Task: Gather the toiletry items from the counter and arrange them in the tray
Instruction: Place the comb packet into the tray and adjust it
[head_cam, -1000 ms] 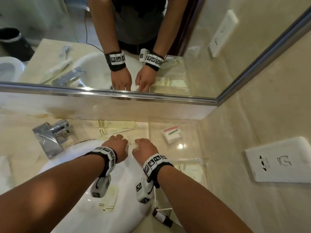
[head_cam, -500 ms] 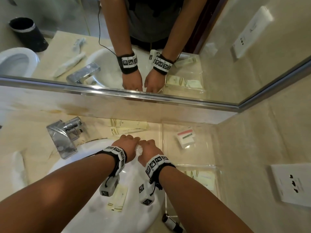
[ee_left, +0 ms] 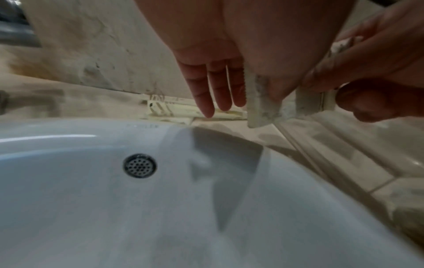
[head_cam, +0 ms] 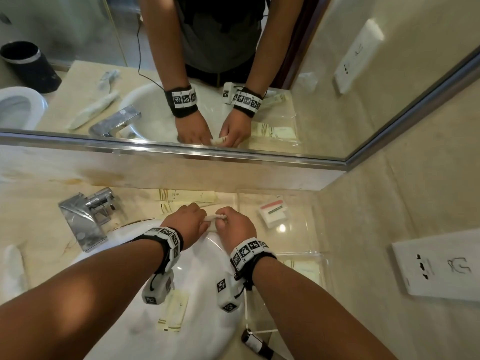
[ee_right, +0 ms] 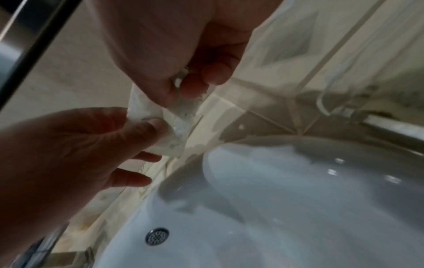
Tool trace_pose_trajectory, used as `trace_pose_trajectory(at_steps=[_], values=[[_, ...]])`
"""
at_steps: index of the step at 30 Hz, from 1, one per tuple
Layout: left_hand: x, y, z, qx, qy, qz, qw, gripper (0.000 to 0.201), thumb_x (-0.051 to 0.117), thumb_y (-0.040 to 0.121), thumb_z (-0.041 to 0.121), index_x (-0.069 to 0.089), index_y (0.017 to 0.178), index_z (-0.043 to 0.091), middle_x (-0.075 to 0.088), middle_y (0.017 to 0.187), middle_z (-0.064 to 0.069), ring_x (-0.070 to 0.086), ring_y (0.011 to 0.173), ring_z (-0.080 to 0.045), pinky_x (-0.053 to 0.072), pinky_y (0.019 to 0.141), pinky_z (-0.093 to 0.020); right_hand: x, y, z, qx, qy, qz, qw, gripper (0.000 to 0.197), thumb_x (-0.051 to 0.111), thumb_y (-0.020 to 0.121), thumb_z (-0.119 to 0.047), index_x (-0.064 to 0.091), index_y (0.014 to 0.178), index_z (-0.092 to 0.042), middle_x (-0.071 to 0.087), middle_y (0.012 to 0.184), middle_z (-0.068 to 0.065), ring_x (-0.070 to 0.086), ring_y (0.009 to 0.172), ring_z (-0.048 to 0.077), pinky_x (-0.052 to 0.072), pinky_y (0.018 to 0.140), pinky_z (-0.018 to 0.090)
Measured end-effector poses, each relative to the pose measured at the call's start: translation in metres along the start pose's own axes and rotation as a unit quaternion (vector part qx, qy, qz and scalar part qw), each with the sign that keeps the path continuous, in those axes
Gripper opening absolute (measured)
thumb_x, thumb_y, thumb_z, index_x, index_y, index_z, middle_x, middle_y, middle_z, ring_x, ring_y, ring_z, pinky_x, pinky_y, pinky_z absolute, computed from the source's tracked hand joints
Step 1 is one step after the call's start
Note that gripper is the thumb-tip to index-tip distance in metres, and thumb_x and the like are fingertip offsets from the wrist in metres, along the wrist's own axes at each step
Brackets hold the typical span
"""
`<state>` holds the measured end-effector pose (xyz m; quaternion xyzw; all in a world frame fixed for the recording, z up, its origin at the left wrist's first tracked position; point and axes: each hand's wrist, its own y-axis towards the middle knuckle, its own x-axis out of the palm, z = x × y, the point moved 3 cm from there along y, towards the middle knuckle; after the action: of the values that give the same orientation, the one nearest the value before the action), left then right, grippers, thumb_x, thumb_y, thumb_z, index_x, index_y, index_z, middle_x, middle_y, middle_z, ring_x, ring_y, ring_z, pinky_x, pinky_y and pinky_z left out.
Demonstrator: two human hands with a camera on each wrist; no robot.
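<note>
Both hands meet over the far rim of the white sink basin [head_cam: 197,258], sharing one small white sachet [head_cam: 213,217] that hangs clear of the counter. The left hand [head_cam: 187,221] pinches the sachet's left end between thumb and forefinger, while its other three fingers [ee_left: 207,90] hang straight down and hold nothing. The right hand [head_cam: 235,224] has its fingers curled and nips the sachet's right end between thumb and fingertips [ee_right: 195,85]; the wrapper is creased between the two grips and its serrated edge shows in the left wrist view. Just right of the hands lies the clear plastic tray [head_cam: 322,258], its transparent walls hard to trace; a small white packet [head_cam: 273,212] with a red stripe and a green stripe lies inside its far section, and a pale yellow item shows dimly in its near section. On the beige counter [head_cam: 33,240], cream yellow packets [head_cam: 185,196] lie against the back wall just beyond the hands. Another yellow packet [head_cam: 173,311] rests in the basin near the left wrist. A dark little bottle [head_cam: 255,344] lies on its side at the near edge, by the tray's corner. The chrome faucet [head_cam: 85,216] stands to the left of the basin.
</note>
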<state>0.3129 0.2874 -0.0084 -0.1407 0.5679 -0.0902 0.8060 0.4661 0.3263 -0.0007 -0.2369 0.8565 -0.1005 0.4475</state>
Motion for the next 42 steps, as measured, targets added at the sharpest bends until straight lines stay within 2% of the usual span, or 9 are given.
trace_pose_trajectory(at_steps=[5, 11, 14, 17, 27, 32, 34, 39, 42], values=[[-0.018, 0.010, 0.038, 0.003, -0.037, 0.006, 0.999, 0.022, 0.044, 0.098, 0.042, 0.051, 0.103, 0.021, 0.057, 0.088, 0.002, 0.054, 0.076, -0.023, 0.041, 0.066, -0.031, -0.035, -0.003, 0.027, 0.044, 0.081, 0.074, 0.993, 0.032, 0.061, 0.089, -0.049, 0.063, 0.119, -0.036, 0.071, 0.103, -0.008, 0.066, 0.093, 0.017, 0.055, 0.087, 0.035], [-0.022, 0.022, 0.073, -0.002, -0.049, 0.011, 0.999, 0.021, 0.045, 0.097, 0.039, 0.050, 0.106, 0.020, 0.065, 0.089, -0.004, 0.061, 0.079, -0.028, 0.045, 0.064, -0.032, -0.078, -0.002, 0.064, 0.096, 0.040, 0.191, 0.976, 0.039, 0.055, 0.096, -0.035, 0.054, 0.135, -0.031, 0.047, 0.137, -0.005, 0.062, 0.091, 0.017, 0.052, 0.086, 0.031], [-0.020, 0.024, 0.081, -0.011, -0.081, 0.007, 0.997, 0.022, 0.044, 0.098, 0.037, 0.051, 0.110, 0.020, 0.067, 0.092, -0.005, 0.062, 0.080, -0.027, 0.047, 0.066, -0.033, -0.089, 0.003, 0.085, 0.156, 0.028, 0.165, 0.973, 0.049, 0.056, 0.098, -0.034, 0.044, 0.145, -0.025, 0.029, 0.150, -0.002, 0.060, 0.085, 0.020, 0.052, 0.087, 0.031], [-0.016, 0.025, 0.084, -0.011, -0.089, -0.008, 0.996, 0.024, 0.041, 0.099, 0.033, 0.051, 0.116, 0.018, 0.067, 0.092, -0.007, 0.062, 0.080, -0.028, 0.049, 0.068, -0.034, -0.092, 0.009, 0.097, 0.204, 0.030, 0.103, 0.973, 0.063, 0.055, 0.099, -0.037, 0.032, 0.154, -0.019, 0.021, 0.156, 0.005, 0.065, 0.099, 0.029, 0.051, 0.090, 0.033], [-0.017, 0.017, 0.075, -0.027, -0.072, -0.023, 0.997, 0.030, 0.039, 0.099, 0.029, 0.048, 0.126, 0.019, 0.068, 0.096, -0.007, 0.063, 0.082, -0.027, 0.052, 0.071, -0.035, -0.088, 0.013, 0.097, 0.218, -0.021, 0.087, 0.972, 0.054, 0.067, 0.091, -0.036, 0.046, 0.137, -0.016, 0.042, 0.128, 0.009, 0.056, 0.074, 0.029, 0.048, 0.067, 0.031], [-0.022, 0.012, 0.075, -0.040, -0.083, -0.031, 0.995, 0.032, 0.038, 0.099, 0.022, 0.048, 0.129, 0.016, 0.068, 0.101, -0.009, 0.062, 0.085, -0.027, 0.052, 0.076, -0.035, -0.092, -0.001, 0.101, 0.190, 0.062, 0.121, 0.972, 0.017, 0.052, 0.096, -0.020, 0.056, 0.111, -0.014, 0.059, 0.104, 0.006, 0.053, 0.061, 0.013, 0.036, 0.047, 0.023], [-0.025, 0.009, 0.075, -0.050, -0.089, -0.032, 0.994, 0.033, 0.037, 0.098, 0.020, 0.049, 0.129, 0.015, 0.068, 0.104, -0.010, 0.061, 0.086, -0.027, 0.050, 0.075, -0.034, -0.095, -0.012, 0.100, 0.180, 0.116, 0.137, 0.967, 0.006, 0.048, 0.094, -0.016, 0.053, 0.097, -0.017, 0.060, 0.084, 0.001, 0.053, 0.057, 0.014, 0.037, 0.047, 0.024], [-0.029, 0.000, 0.077, -0.060, -0.143, -0.069, 0.986, 0.036, 0.041, 0.093, 0.016, 0.053, 0.127, 0.016, 0.068, 0.108, -0.010, 0.065, 0.092, -0.028, 0.054, 0.083, -0.038, -0.098, -0.033, 0.086, 0.120, 0.192, 0.121, 0.966, 0.016, 0.048, 0.092, -0.016, 0.060, 0.081, -0.018, 0.060, 0.076, 0.001, 0.052, 0.065, 0.017, 0.041, 0.057, 0.027], [-0.027, -0.012, 0.089, -0.040, -0.220, -0.111, 0.968, 0.034, 0.039, 0.090, 0.007, 0.056, 0.117, 0.021, 0.071, 0.098, -0.010, 0.069, 0.080, -0.025, 0.057, 0.066, -0.032, -0.092, -0.041, 0.069, 0.066, 0.161, 0.072, 0.982, 0.017, 0.054, 0.089, -0.013, 0.060, 0.079, -0.025, 0.063, 0.078, -0.003, 0.055, 0.067, 0.013, 0.046, 0.059, 0.026]])
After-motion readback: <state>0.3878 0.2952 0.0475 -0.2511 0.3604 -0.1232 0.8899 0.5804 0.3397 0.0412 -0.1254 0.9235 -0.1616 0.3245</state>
